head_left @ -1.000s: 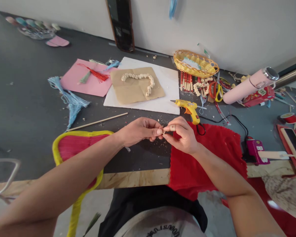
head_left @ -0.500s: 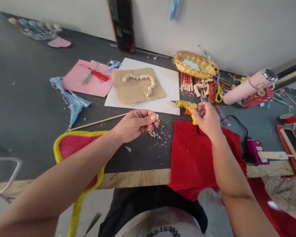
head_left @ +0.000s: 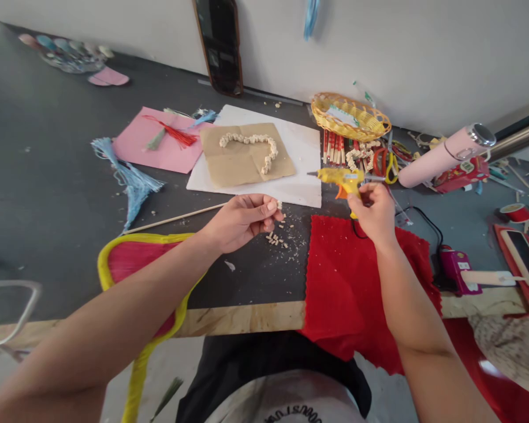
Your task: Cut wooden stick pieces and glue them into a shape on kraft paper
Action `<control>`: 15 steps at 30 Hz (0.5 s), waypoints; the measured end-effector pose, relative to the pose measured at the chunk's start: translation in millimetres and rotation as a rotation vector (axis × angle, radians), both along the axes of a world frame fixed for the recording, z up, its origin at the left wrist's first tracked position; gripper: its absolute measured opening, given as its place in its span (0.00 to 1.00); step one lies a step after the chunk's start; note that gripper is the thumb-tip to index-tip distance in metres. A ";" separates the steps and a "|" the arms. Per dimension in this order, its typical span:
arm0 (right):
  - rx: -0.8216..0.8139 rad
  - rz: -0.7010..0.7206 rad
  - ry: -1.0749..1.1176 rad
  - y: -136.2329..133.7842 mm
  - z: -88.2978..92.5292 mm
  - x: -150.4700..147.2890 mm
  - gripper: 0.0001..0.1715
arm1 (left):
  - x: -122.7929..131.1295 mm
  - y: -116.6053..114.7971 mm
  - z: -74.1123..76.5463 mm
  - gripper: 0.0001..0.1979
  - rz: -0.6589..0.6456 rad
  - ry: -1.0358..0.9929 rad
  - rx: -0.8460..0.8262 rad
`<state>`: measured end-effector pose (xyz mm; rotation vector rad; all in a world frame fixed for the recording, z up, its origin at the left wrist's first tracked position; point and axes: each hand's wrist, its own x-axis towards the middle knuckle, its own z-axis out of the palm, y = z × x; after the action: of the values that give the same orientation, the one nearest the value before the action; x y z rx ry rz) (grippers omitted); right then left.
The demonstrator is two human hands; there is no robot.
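Between the thumb and fingertips of my left hand (head_left: 249, 222) is a small cream piece (head_left: 279, 205). My right hand (head_left: 374, 214) is wrapped round the handle of a yellow glue gun (head_left: 341, 177), whose nozzle points left, toward my left hand's side. Below my left fingertips several small wooden bits (head_left: 275, 239) lie on the dark table (head_left: 251, 282). Behind my hands, a curved chain of cream pieces (head_left: 271, 147) rests on brown paper (head_left: 229, 166), which lies on a white board (head_left: 306, 191).
A red cloth (head_left: 344, 282) hangs over the front edge below my right hand. Farther back are a yellow basket (head_left: 320, 114), scissors (head_left: 392, 168) and a pink bottle (head_left: 445, 154). A blue tassel (head_left: 134, 185) and a thin stick (head_left: 176, 218) lie left.
The glue gun has risen and shifted slightly right, with my right hand now lower round its handle. My left hand has barely moved.
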<state>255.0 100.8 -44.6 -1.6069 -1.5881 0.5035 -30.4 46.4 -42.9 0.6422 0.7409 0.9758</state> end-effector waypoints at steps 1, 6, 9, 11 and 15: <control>0.071 -0.026 0.084 -0.1 1.6 -1.2 0.17 | -0.2 0.1 -0.4 0.11 -0.001 -0.001 0.000; -0.137 0.321 0.606 -7.2 10.3 -10.6 0.17 | -0.1 0.8 -2.4 0.12 0.000 -0.001 -0.003; -0.330 0.502 0.847 -16.1 10.9 -18.5 0.15 | 0.2 1.3 -1.7 0.13 0.017 -0.011 -0.005; -0.365 0.555 0.910 -21.8 9.4 -22.6 0.14 | 0.2 1.7 -0.6 0.13 0.030 -0.016 -0.006; -0.403 0.715 0.879 -29.1 5.4 -25.7 0.11 | -0.1 2.3 1.3 0.12 0.047 -0.035 -0.016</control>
<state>229.3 71.7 -39.2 -0.7745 -1.3340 1.7211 -30.5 48.6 -41.7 0.5950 0.7344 1.0207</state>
